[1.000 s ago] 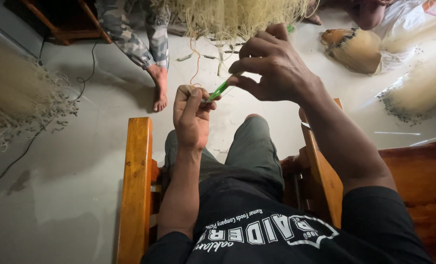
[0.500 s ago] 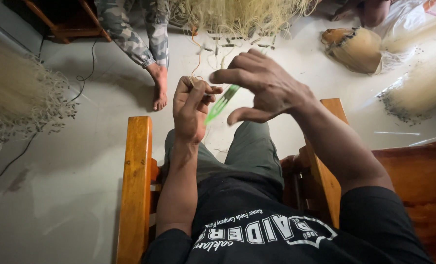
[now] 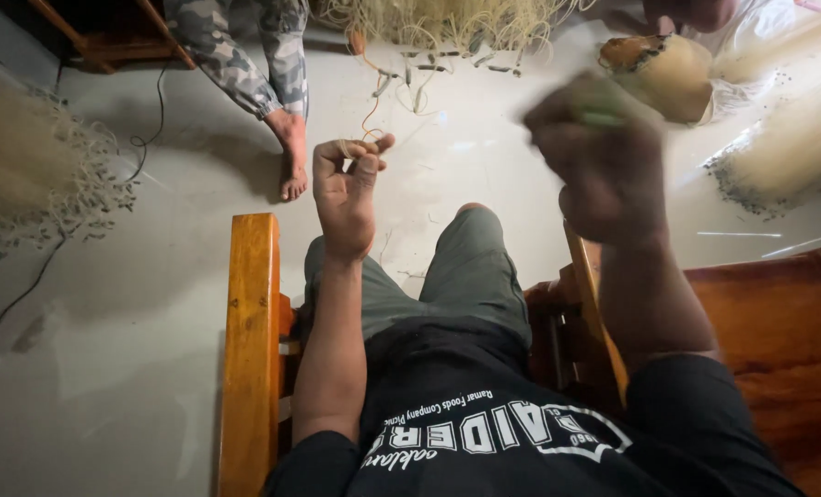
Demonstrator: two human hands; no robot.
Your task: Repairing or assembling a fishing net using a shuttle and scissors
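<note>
Head view, frame centre: your left hand (image 3: 348, 189) pinches a thin pale straw-like fibre strand (image 3: 355, 145). Upper right, your blurred right hand (image 3: 604, 152) is fisted around a small green object (image 3: 600, 118).

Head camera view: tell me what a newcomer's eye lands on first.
The person's two raised hands at centre: the left hand pinches a thin pale strand, the right hand is a blur with something green at its top. Behind them, pale fibre heaps ring the grey floor, and another person's bare foot stands close.
</note>
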